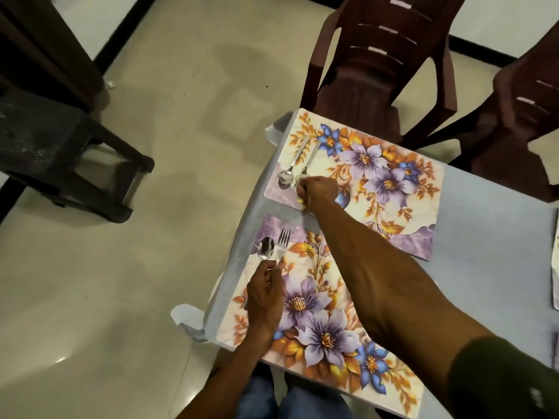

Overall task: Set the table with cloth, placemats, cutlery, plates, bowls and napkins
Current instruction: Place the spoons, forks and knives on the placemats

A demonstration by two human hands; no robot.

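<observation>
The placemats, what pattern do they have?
The placemats carry purple and blue flowers with orange leaves on a cream ground, with purple marbled corners. Head view shows it.

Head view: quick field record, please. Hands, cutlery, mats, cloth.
left hand: holds spoon and fork over near mat
right hand: pinches far fork on far mat
far spoon: lies on far mat, beside far fork
cloth: grey, under both mats
chairs: two, at far side

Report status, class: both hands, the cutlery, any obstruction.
Left hand grips spare spoon and fork. Right hand setting fork beside spoon on far placemat. No obstruction.
</observation>
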